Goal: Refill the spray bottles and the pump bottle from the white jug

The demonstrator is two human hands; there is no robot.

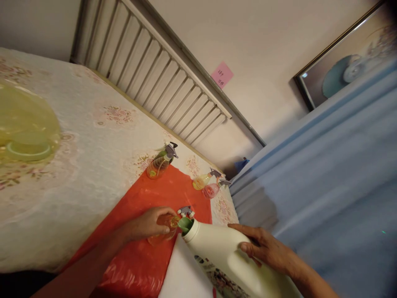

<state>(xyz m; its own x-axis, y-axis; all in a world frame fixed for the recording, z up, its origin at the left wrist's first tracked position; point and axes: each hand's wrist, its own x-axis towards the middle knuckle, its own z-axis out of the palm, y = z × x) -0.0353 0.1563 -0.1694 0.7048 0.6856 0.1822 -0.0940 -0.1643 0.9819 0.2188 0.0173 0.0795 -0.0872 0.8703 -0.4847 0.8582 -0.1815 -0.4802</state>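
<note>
My left hand (pixel 153 223) is closed round the neck of a clear orange-tinted bottle (pixel 159 239), which stands on a red plastic sheet (pixel 136 207). My right hand (pixel 265 248) grips the handle of a large cream jug (pixel 217 244), tilted over toward the left. Its green pouring spout (pixel 185 224) meets the small bottle's mouth; whether liquid is flowing I cannot make out. Just behind the spout lies a loose grey-and-white spray head (pixel 186 212). Part of the bottle is hidden by my left fingers.
Spray bottles with grey triggers stand farther back: a clear one (pixel 158 165), a yellow one (pixel 201 181) and a pink one (pixel 211 190). A big translucent yellow container (pixel 27 124) is at the left. A radiator (pixel 149 70) lines the wall, and a blue curtain (pixel 325 178) hangs right.
</note>
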